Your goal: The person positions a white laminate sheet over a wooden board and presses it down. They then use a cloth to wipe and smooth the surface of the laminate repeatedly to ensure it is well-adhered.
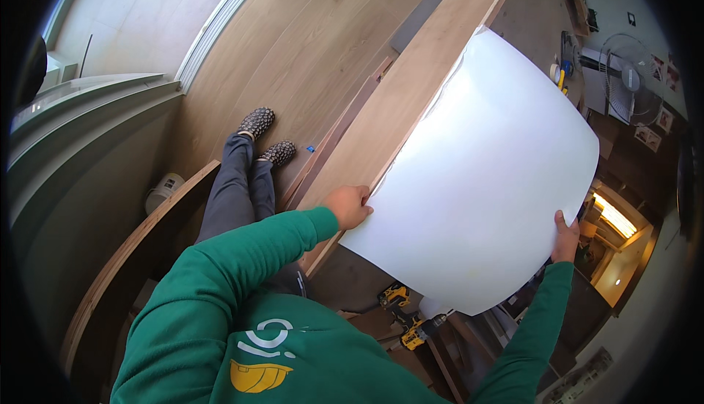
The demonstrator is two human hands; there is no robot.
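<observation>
A large white sheet, smooth and slightly bowed, spreads out in front of me. Its long left edge runs along a light wooden board, and that edge looks a little ragged. My left hand is closed at the sheet's near left edge, over the board, with its fingers pinched together. At the sheet's right edge my right hand grips with the thumb on top; the other fingers are hidden underneath. Whatever lies below the sheet is covered by it.
Two yellow-and-black power drills lie below the sheet's near edge. A curved wooden panel stands at my left, with a white bucket behind it. A fan stands far right. Wood strips lie beside the board.
</observation>
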